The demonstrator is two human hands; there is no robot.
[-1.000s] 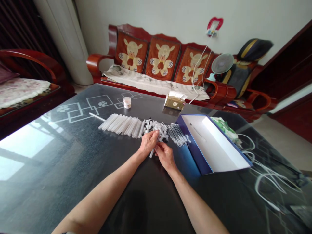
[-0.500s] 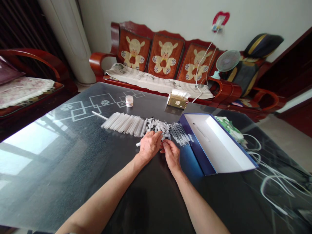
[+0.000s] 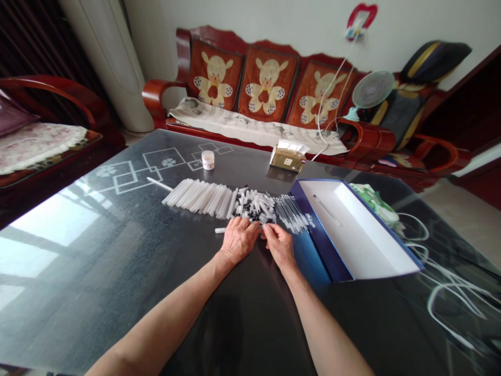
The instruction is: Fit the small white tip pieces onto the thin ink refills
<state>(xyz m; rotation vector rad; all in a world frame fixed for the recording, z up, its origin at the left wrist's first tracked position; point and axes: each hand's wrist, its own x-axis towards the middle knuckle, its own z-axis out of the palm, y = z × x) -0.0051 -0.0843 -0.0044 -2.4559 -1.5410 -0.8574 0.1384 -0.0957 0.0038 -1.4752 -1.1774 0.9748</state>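
White tubes (image 3: pixel 254 205) (crowded edge) at both hands (image 3: pixel 239 241) (image 3: pixel 279 245)

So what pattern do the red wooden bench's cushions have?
Orange cushions with cream cartoon animals; head view shows it.

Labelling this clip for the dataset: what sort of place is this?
Probably a home living room: a carved red wooden sofa with animal-pattern cushions, an electric fan, and a glass-topped table.
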